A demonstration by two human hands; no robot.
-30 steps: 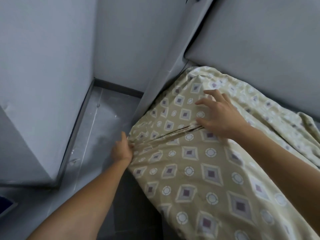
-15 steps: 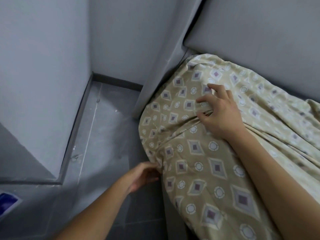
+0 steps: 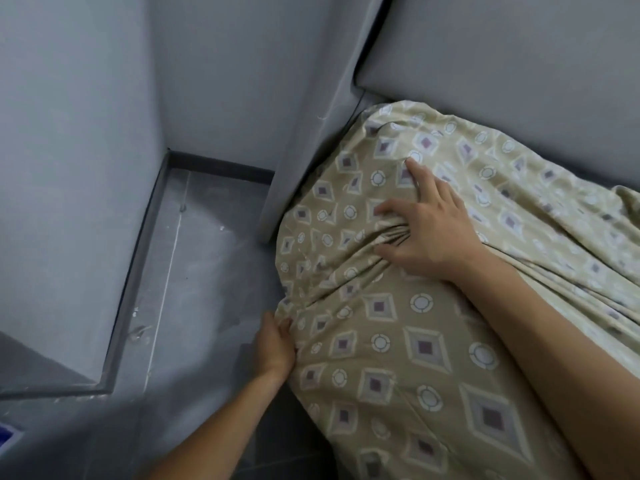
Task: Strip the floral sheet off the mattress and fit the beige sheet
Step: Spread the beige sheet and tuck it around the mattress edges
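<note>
Two hands worked the sheet point(image 3: 398, 341) at the mattress corner nearest the headboard point(image 3: 502, 57). The left hand point(image 3: 275, 344) pinched the sheet's hem at the mattress's left edge, thumb and fingers curled into the fabric; the right hand point(image 3: 429, 230) lay spread on top of the corner, fingers straight, pressing a bunch of gathered folds down. The sheet covered the corner, tan with diamonds and rings, and lay loose and rumpled toward the right along the headboard. From there, the likeliest trouble seemed to be the hem slipping out of the left hand's small pinch, since little cloth was caught in it. If the right hand pressed while the left pulled, the fabric between them could strain or the wrinkles lock in place rather than smooth out. The corner also sat tight against the headboard's side panel point(image 3: 311, 133), so cloth might snag in that gap. Whether the hem was elastic could not be told.
</note>
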